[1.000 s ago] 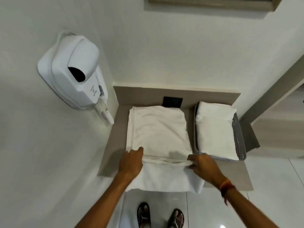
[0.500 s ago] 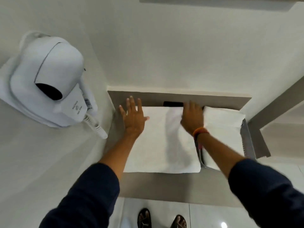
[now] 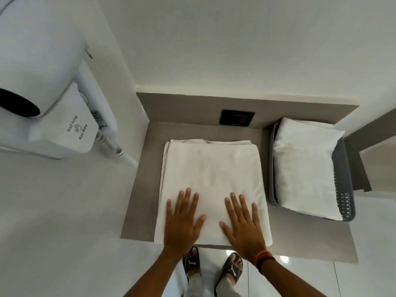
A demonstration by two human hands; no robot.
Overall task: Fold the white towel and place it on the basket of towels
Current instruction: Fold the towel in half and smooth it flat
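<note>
Two hands lay flat, fingers spread, gripping nothing — the left hand (image 3: pixel 182 219) and right hand (image 3: pixel 243 221) pressed the near edge of the folded white towel (image 3: pixel 212 179) on the grey shelf (image 3: pixel 145 189). Soft and light, it looked likely to sag — best lifted from beneath both side edges. Beyond, to the right, stood the basket (image 3: pixel 342 189) of towels.

Both hands lie flat, palms down and fingers spread, side by side with thumbs pointing toward each other, left hand (image 3: pixel 182 221) and right hand (image 3: pixel 243 224), bare forearms reaching forward.
</note>
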